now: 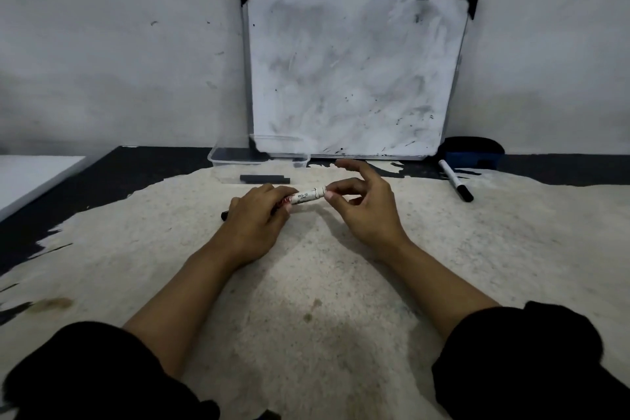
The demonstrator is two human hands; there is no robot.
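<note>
A white marker [306, 197] labelled BG-12 lies level between my two hands above the worn tabletop. My left hand [254, 225] grips its left part, and a black end sticks out past that hand at the left. My right hand [363, 204] pinches the marker's right end with thumb and fingertip, its other fingers spread. Behind them a smudged whiteboard [351, 72] leans against the wall.
A second white marker with a black cap [456, 180] lies at the right. A dark blue eraser [472, 152] sits by the whiteboard's lower right corner. A clear plastic box [259, 155] holds a black bar [264, 178]. The worn tabletop [306, 283] has dark edges.
</note>
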